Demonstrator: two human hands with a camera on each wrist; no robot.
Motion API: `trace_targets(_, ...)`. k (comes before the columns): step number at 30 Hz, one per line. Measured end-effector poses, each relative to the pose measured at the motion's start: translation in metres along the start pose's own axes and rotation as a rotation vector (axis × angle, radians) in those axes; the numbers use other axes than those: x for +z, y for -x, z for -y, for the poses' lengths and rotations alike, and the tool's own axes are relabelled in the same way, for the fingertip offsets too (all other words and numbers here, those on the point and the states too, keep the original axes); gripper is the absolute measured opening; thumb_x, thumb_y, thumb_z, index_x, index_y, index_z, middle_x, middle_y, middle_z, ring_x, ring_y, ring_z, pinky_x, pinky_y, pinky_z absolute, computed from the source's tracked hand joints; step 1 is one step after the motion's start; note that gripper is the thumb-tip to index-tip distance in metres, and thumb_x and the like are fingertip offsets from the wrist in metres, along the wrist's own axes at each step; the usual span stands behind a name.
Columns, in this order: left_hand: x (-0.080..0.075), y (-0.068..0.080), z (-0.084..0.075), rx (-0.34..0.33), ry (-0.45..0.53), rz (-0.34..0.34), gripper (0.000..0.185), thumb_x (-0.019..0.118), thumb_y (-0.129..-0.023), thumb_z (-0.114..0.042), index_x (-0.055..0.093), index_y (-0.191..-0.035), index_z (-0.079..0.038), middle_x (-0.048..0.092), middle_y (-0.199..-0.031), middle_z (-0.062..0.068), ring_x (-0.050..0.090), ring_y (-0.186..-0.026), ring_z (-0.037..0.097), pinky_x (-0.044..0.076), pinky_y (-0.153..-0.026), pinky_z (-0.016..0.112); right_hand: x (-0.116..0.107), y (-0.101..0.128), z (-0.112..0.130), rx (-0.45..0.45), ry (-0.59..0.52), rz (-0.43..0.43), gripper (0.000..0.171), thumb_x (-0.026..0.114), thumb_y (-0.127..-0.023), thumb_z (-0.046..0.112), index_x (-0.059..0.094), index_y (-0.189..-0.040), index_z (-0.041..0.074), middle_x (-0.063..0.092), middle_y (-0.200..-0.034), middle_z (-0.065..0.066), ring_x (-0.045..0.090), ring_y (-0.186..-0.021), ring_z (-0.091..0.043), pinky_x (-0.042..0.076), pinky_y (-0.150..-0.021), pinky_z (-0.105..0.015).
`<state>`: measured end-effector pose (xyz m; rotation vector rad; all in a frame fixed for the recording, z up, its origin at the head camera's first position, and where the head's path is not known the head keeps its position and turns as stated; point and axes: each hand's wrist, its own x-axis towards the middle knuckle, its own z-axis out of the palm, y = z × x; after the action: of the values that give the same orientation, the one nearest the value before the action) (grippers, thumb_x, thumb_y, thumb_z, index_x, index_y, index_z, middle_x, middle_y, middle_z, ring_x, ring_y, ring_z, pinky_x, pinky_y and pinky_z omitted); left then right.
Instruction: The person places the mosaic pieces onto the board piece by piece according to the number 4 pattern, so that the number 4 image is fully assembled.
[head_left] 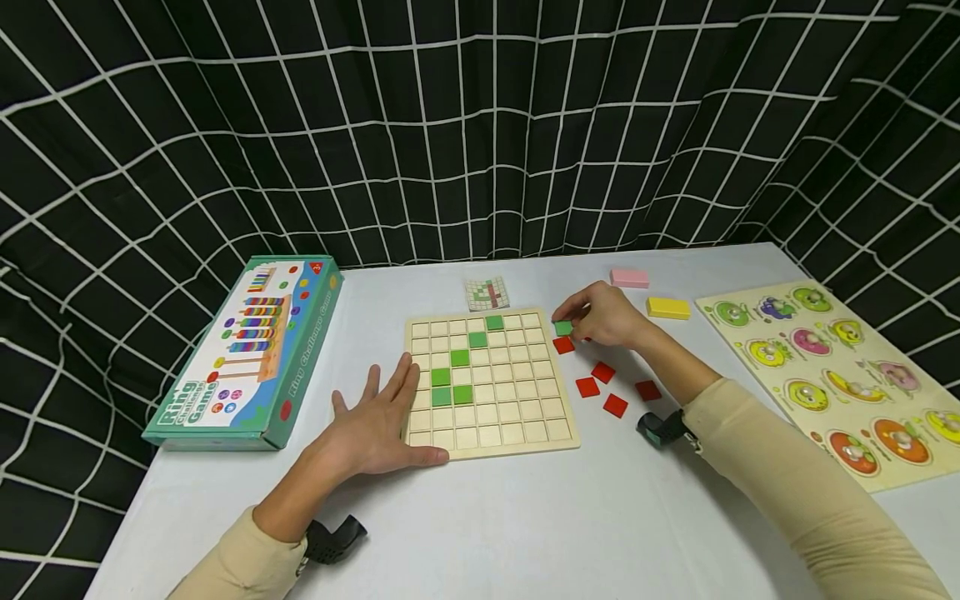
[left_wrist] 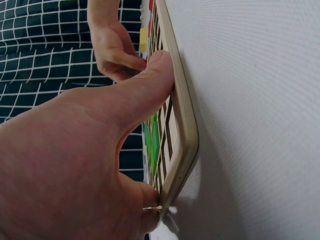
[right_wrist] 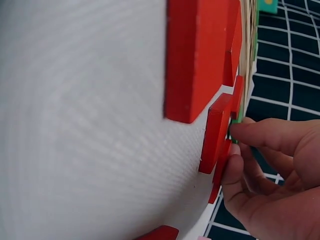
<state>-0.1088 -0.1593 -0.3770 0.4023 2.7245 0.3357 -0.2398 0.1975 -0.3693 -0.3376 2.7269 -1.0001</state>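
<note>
A white counter (head_left: 525,525) stands against a black curtain (head_left: 480,125) with a white grid pattern, under even lighting.

White table (head_left: 525,517) against a black grid-patterned curtain, with toys and boards lying on it.
Centre: wooden grid board (head_left: 491,383) lying flat. Far of it, a small pattern card (head_left: 487,293). Left: teal ring-game box (head_left: 251,350), angled. Right of the board: loose red tiles (head_left: 603,372) scattered just beside its edge, one near the board's far right corner. Far right: pink block (head_left: 629,277) and yellow block (head_left: 667,307), near each other. Right edge: peg puzzle board (head_left: 847,375), probably fruit pictures, too small to be sure.
</note>
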Motion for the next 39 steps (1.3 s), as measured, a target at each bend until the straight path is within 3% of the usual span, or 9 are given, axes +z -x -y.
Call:
trace_targets(10,0.0,-0.001,0.001,0.003,0.001,0.0,0.128,0.073,-0.079,-0.077,0.011,-0.168,-0.008,-0.002,-0.177,0.007,0.006,-0.159,0.051,0.013,-0.102,0.092,-0.004,0.002,0.005,0.032,-0.019,0.001,0.032,0.069,-0.086,-0.005,0.079,-0.115,0.002,0.074,-0.116,-0.018,0.062,-0.091,-0.028,0.052,-0.068,-0.027)
trace_targets(28,0.0,-0.001,-0.001,-0.007,0.006,0.007,0.128,0.073,-0.079,-0.076,0.011,-0.168,-0.008,-0.002,-0.177,0.006,0.006,-0.159,0.052,0.013,-0.103,0.092,-0.004,0.008,0.016,0.085,-0.094,0.019,0.036,0.064,-0.08,-0.005,0.08,-0.111,0.002,0.073,-0.111,-0.018,0.058,-0.077,-0.023,0.048,-0.064,-0.028)
trace_targets(39,0.0,-0.001,-0.001,-0.005,-0.004,0.008,0.128,0.073,-0.079,-0.077,0.011,-0.168,-0.009,-0.003,-0.177,0.006,0.006,-0.159,0.051,0.013,-0.103,0.092,0.003,0.015,0.03,0.089,-0.148,0.041,0.029,0.073,-0.083,-0.001,0.08,-0.111,0.002,0.075,-0.111,-0.017,0.064,-0.082,-0.023,0.048,-0.068,-0.028)
